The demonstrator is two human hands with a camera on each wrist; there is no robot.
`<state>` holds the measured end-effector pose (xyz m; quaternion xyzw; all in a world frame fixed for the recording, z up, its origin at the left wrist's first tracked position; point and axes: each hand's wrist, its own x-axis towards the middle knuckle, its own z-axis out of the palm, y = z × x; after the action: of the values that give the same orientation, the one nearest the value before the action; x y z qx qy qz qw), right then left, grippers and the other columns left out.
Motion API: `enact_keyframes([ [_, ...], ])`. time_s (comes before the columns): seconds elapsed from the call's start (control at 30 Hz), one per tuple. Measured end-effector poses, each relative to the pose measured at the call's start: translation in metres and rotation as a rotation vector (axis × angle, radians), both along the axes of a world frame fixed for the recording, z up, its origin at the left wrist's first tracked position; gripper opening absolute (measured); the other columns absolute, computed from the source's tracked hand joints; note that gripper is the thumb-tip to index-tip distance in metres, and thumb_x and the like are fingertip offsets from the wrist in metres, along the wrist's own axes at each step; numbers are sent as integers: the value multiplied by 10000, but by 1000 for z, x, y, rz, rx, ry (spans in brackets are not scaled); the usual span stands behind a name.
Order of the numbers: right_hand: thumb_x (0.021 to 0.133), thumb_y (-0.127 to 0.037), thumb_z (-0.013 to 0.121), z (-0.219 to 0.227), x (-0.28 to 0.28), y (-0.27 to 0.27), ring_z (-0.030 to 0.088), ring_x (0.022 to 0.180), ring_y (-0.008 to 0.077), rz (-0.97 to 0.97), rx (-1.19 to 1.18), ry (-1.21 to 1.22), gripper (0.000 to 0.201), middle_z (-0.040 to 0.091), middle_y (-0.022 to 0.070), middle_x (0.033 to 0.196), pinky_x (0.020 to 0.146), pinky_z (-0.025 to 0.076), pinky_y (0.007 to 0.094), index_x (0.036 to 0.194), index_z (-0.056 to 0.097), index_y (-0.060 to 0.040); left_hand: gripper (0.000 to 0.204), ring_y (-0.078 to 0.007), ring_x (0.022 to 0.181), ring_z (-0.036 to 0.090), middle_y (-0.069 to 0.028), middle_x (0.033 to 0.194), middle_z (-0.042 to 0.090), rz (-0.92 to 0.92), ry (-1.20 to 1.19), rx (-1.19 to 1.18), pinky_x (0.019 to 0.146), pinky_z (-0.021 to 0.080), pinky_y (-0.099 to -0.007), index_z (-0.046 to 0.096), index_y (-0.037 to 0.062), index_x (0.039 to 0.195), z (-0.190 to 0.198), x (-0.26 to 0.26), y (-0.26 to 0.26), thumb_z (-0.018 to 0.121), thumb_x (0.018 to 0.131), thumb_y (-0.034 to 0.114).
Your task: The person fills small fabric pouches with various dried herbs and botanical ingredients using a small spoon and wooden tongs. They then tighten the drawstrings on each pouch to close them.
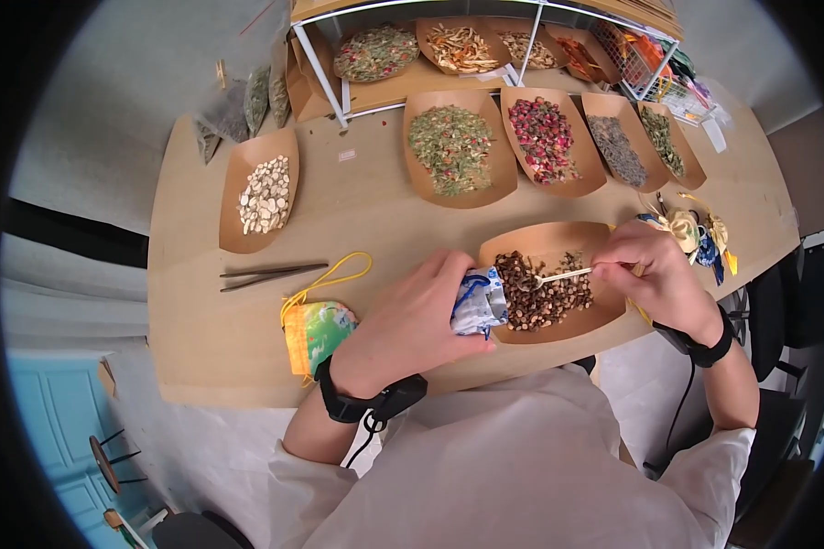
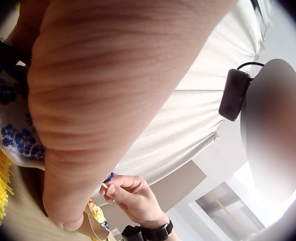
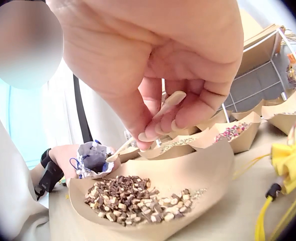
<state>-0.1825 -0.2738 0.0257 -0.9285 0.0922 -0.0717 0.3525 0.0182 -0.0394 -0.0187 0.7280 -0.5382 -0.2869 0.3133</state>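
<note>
Left hand [image 1: 412, 325] grips the soft, light cloth pouch [image 1: 479, 302] beside the tray [image 1: 604, 240], best held near its rim; right hand [image 1: 655, 274] pinches the slim, stiff spoon's handle [image 1: 569, 274].

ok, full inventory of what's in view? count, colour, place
front tray: 1, brown, dark-and-cream pieces inside
rear trays: 4, brown, in front of shelf
left tray: 1, brown, pale slices inside
shelf trays: 4, brown
spoon: 1, pale, over front tray
blue-patterned pouch: 1, white, beside front tray
green-and-orange pouch: 1, table left
tweezers: 1, dark, table left
other pouches: count unclear, yellow/blue, right
herb bags: several, green/grey, back left
shelf: 1, white frame, back
table: 1, tan
wrist cameras: 2, black
hands: 2, left on blue-patterned pouch, right on spoon
</note>
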Motion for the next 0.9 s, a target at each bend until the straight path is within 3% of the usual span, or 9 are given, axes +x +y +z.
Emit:
enact_keyframes([
  [0.13, 829, 23, 733, 21, 18, 27, 572, 773, 266, 74, -123, -47, 75, 652, 95, 806, 714, 460, 363, 902, 716, 17, 713, -370, 1096, 616, -167, 1161, 614, -9, -10, -11, 923, 497, -435, 529, 26, 1249, -2, 0, 0, 891, 697, 294],
  [0.23, 766, 12, 739, 31, 24, 43, 547, 736, 278, 146, -455, -248, 103, 532, 83, 760, 638, 466, 393, 832, 667, -18, 712, -368, 1095, 616, -164, 1158, 614, 0, -12, -9, 918, 497, -435, 530, 25, 1243, 0, -1, 0, 893, 694, 296],
  [0.47, 749, 16, 752, 29, -8, 3, 568, 760, 296, -20, -616, -58, 102, 592, 93, 793, 670, 485, 404, 829, 699, -17, 726, -361, 1107, 614, -156, 1175, 609, 12, -12, -39, 927, 499, -426, 531, 29, 1257, -4, -1, 2, 896, 697, 313],
  [0.9, 830, 30, 717, -18, 5, 7, 600, 781, 298, 55, -123, 19, 48, 631, 118, 777, 701, 488, 411, 877, 719, 23, 723, -356, 1109, 618, -145, 1172, 610, 11, -4, -13, 929, 499, -427, 535, 38, 1255, -3, -1, 2, 900, 695, 312],
])
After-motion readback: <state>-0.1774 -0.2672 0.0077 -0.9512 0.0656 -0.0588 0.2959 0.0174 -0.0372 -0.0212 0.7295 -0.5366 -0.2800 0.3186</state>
